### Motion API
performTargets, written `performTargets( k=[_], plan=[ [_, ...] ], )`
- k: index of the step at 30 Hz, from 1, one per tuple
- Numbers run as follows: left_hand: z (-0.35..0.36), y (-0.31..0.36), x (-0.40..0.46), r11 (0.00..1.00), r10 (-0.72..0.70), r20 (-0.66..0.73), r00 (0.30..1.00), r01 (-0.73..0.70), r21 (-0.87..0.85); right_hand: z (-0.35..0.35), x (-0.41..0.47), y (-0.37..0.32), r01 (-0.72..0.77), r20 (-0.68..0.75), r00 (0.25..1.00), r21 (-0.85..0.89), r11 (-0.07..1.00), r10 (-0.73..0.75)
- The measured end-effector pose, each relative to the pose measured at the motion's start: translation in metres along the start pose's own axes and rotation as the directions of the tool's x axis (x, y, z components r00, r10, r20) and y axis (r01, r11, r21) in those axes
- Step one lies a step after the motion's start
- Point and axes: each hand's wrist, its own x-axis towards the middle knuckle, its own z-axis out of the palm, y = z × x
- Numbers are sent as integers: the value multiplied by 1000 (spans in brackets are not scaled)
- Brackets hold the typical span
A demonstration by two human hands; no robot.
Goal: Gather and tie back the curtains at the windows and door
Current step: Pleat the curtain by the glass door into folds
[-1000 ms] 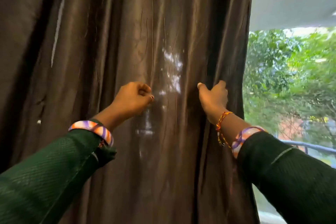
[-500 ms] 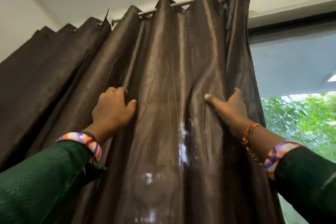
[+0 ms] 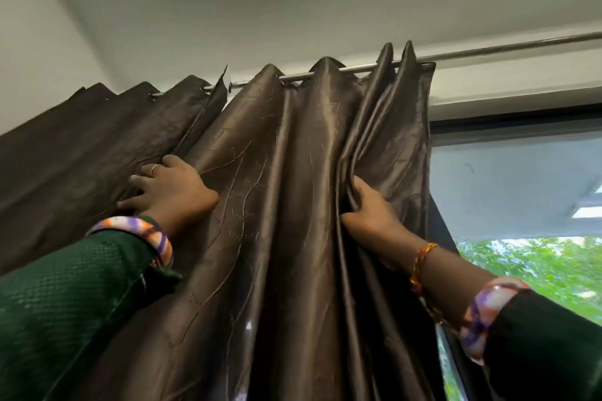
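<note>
A dark brown satin curtain [image 3: 286, 189] hangs in deep folds from a metal rod [image 3: 488, 50] near the ceiling. My left hand [image 3: 169, 189] presses on the folds at the seam between two panels, its fingers curled into the cloth. My right hand [image 3: 368, 212] grips the bunched right-hand folds, fingers hidden inside the fabric. Both hands are raised high, about a shoulder's width apart, with the middle folds hanging between them.
To the right of the curtain is an uncovered window [image 3: 521, 189] with a dark frame and green trees [image 3: 537, 270] outside. A second curtain panel [image 3: 81, 146] stretches to the left. White wall and ceiling [image 3: 293, 10] lie above the rod.
The view has tilted up, showing the rod and ceiling. Both hands have climbed higher on the curtain, and the right-hand folds are bunched closer together.
</note>
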Motion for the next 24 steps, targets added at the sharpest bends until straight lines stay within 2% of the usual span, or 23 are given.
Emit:
performTargets(
  k=[4,8,11,15,17,21,24],
  plan=[
    [1,-15,20,985,38,92,995,-22,-172,39,10,-22,38,40,999,-34,999,-36],
    [-2,-20,20,915,163,264,951,-46,-401,76,10,-40,39,122,992,-16,999,-37],
    [-2,-26,18,910,259,343,903,-109,-400,105,10,-53,65,131,989,48,997,-70],
    [-5,-39,17,918,363,339,868,-272,-288,133,14,-71,90,101,989,191,977,-111],
    [-9,-45,16,906,395,326,859,-305,-294,142,14,-80,100,83,988,267,958,-126],
    [-16,-49,15,853,447,249,859,-325,-409,147,11,-96,95,93,986,363,927,-138],
    [-18,-39,7,827,513,203,834,-417,-378,140,7,-92,103,110,982,370,923,-154]
  ],
)
